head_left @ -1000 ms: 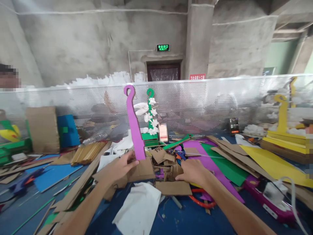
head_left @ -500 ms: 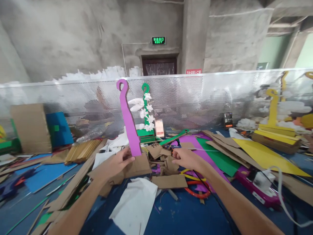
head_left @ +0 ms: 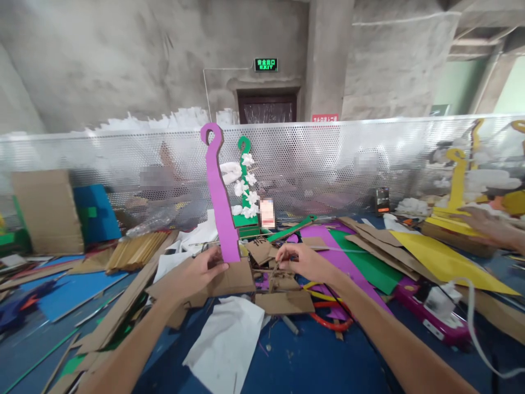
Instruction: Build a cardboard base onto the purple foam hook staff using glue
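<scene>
A purple hook [head_left: 222,202] stands nearly upright, tilted a little, left of the frame's center, its curled end at the top and its foot at a brown cardboard piece [head_left: 235,278]. The left hand [head_left: 207,269] pinches it low down, thumb in front at the bottom edge and the other fingers mostly hidden behind.

The right hand [head_left: 303,260], just right of center, has its fingertips drawn together above a heap of cardboard scraps [head_left: 261,251]. A thin brown strip [head_left: 274,272] is right at these fingertips; whether they grip it I cannot tell.

Behind the purple hook, a green hook [head_left: 245,144] carries white flowers [head_left: 253,197]. In the lower middle, white paper [head_left: 225,345] lies on the blue worktop [head_left: 283,364], with a red ring [head_left: 333,328] to its right. A green sheet [head_left: 363,261] and a yellow sheet [head_left: 447,261] lie right of center, near a purple power strip [head_left: 432,325]. At the right edge, another person's hand [head_left: 486,225] reaches to the base of a yellow hook [head_left: 456,180]. Wooden strips [head_left: 135,251] lie in a bundle at left.
</scene>
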The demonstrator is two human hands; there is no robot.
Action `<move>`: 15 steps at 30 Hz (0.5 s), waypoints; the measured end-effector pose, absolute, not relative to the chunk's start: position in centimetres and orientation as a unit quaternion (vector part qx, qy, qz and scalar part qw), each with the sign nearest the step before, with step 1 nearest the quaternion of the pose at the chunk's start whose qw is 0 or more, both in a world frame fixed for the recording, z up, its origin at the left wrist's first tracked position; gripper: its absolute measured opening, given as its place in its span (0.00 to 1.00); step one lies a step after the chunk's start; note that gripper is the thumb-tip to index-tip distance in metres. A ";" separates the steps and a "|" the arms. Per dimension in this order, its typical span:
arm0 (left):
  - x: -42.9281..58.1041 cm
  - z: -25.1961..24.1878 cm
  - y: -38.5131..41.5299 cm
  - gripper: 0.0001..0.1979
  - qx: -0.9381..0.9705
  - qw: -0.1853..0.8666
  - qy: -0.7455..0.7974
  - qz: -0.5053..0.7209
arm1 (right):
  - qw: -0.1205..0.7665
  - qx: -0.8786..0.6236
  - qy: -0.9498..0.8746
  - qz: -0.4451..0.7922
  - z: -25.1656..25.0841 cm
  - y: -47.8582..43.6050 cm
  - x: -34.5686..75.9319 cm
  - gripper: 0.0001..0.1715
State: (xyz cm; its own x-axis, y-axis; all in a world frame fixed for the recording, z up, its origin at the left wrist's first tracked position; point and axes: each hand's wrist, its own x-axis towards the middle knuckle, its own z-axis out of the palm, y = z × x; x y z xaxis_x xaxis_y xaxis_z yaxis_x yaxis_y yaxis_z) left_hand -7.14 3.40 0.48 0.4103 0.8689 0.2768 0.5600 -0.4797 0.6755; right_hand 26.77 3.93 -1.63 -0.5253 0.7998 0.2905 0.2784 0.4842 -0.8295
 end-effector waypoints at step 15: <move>-6.5 1.0 2.8 0.27 0.792 0.233 0.471 0.310 | 0.384 -0.312 -0.725 0.479 -2.6 3.8 25.1 0.19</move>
State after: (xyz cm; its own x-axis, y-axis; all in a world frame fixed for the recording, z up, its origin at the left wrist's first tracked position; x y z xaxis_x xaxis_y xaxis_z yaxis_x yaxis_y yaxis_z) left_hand -6.51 2.81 1.00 0.3637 0.8909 0.2719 0.6026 -0.4476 0.6607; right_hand 25.11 3.81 -2.61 -0.5109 0.8199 0.2582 0.0849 0.3470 -0.9340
